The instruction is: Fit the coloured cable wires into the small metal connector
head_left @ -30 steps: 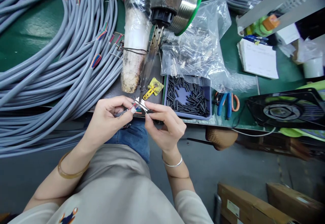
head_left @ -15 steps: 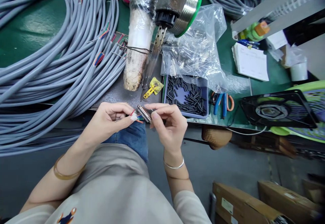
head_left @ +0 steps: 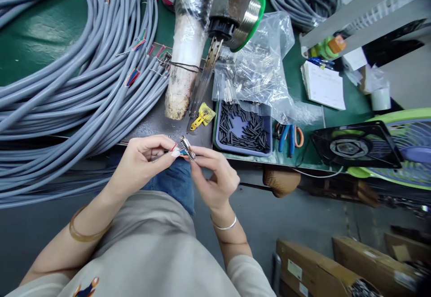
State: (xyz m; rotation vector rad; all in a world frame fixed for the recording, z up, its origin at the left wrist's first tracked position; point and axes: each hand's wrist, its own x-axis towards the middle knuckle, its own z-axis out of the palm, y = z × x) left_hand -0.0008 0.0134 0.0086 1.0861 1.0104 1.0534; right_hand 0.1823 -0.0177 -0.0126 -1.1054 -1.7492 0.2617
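Observation:
My left hand (head_left: 143, 162) pinches the stripped end of a grey cable, its coloured wires (head_left: 178, 152) fanning out at the fingertips. My right hand (head_left: 213, 175) grips a small metal multi-pin connector (head_left: 187, 147) pressed against those wires. Both hands meet just below the bench's front edge, above my lap. Directly above them, a soldering iron tip (head_left: 202, 86) points down from its holder, next to a yellow clip (head_left: 202, 116).
Bundles of grey cable (head_left: 74, 77) cover the left of the green bench. A blue tray of black sleeves (head_left: 243, 128), a plastic bag of metal parts (head_left: 259, 70), a solder spool (head_left: 247, 20), blue pliers (head_left: 288, 137) and a fan (head_left: 357, 146) lie right. Cardboard boxes (head_left: 323, 270) sit on the floor.
The connector has turned in my right hand and now stands more on end against the wires. My right hand has dropped slightly; the view has shifted a little to the right.

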